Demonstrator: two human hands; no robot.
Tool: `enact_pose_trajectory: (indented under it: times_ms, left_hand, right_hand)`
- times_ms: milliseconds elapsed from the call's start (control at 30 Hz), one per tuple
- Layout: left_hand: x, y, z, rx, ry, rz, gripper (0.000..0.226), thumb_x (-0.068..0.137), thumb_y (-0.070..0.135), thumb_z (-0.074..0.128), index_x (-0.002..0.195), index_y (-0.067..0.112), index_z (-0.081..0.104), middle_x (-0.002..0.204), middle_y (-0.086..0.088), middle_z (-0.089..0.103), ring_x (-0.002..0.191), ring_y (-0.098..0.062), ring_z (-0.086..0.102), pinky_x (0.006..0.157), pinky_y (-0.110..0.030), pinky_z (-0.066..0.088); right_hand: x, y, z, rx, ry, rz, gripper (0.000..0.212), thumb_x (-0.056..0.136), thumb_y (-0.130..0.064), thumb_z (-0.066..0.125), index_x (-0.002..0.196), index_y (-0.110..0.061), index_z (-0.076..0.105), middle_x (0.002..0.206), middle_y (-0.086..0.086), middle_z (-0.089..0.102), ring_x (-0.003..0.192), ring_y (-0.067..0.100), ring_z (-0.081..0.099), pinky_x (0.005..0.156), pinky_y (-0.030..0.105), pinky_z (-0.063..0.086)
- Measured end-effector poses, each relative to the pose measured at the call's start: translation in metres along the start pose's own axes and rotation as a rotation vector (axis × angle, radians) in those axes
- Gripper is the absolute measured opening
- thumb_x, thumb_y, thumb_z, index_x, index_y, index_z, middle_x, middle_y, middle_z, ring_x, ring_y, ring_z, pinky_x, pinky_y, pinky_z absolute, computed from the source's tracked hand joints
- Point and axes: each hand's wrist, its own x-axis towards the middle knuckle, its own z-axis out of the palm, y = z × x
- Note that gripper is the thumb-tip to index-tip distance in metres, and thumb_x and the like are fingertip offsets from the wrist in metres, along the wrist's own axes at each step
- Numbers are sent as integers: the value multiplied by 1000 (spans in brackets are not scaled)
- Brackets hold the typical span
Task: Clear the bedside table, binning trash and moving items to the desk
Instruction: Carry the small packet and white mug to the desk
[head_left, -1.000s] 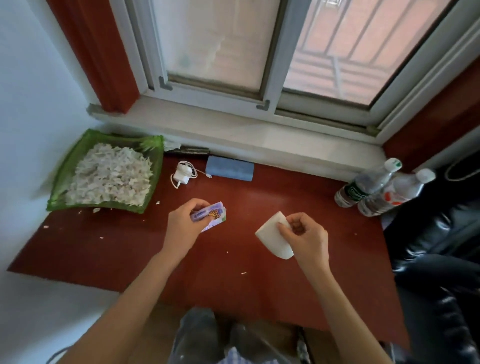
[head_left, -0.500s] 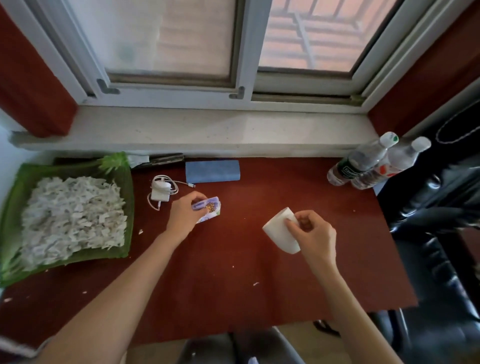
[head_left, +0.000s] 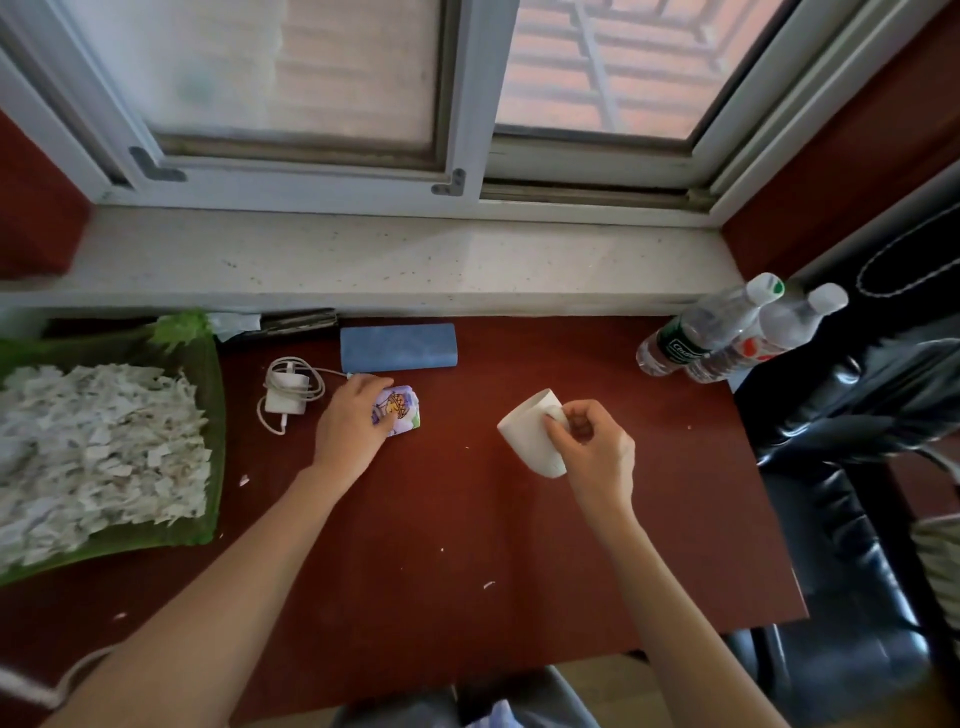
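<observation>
My left hand (head_left: 349, 423) grips a small purple printed packet (head_left: 399, 414) low over the red-brown desk (head_left: 426, 530), just in front of the blue power bank (head_left: 399, 347). My right hand (head_left: 595, 449) holds a white mug (head_left: 530, 434) by its handle, tilted with its mouth toward the upper left, at the middle of the desk. A white charger with its coiled cable (head_left: 287, 395) lies left of the packet.
A green tray (head_left: 210, 441) heaped with white paper shreds fills the desk's left side. Two plastic water bottles (head_left: 727, 332) stand at the back right corner. A black chair (head_left: 852, 467) is along the right edge. A window sill (head_left: 363, 260) runs behind.
Both hands have moved toward the back of the desk with the packet and the mug. The packet is now lower, near the power bank. The view has shifted right.
</observation>
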Motion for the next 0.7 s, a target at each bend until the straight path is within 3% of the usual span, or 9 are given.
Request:
enact_pose_trajectory:
  times_ms: [167, 300, 467, 700]
  left_hand:
    - [-24, 15, 6, 200, 94, 213, 48, 71, 12, 75, 117, 6, 61, 116, -14, 59, 108, -32, 55, 91, -46, 48]
    - [-47, 36, 30, 300, -47, 336, 53, 77, 25, 73, 124, 7, 58, 130, -17, 56, 123, -34, 50, 101, -48, 43]
    - [-57, 55, 59, 422, -270, 343, 69, 74, 43, 72, 132, 11, 51, 139, -15, 49, 130, -33, 44, 104, -48, 38]
    - [-59, 62, 74, 478, -384, 317, 75, 87, 53, 51, 147, 19, 24, 158, -8, 15, 145, -28, 14, 116, -45, 17]
  right_hand:
    - [10, 6, -6, 6, -2, 11, 7, 80, -26, 69, 77, -26, 63, 72, -7, 64, 66, 2, 54, 58, 18, 40]
    - [14, 13, -15, -13, 30, 37, 7, 82, -28, 67, 79, -26, 61, 72, -7, 62, 64, 3, 53, 56, 15, 37]
    - [23, 28, -25, -50, 68, 58, 7, 84, -30, 64, 84, -24, 59, 73, -11, 60, 69, 4, 55, 61, 20, 39]
    - [44, 50, -38, -169, 77, 74, 11, 88, -30, 59, 89, -20, 54, 82, -11, 56, 79, 12, 52, 64, 25, 34]
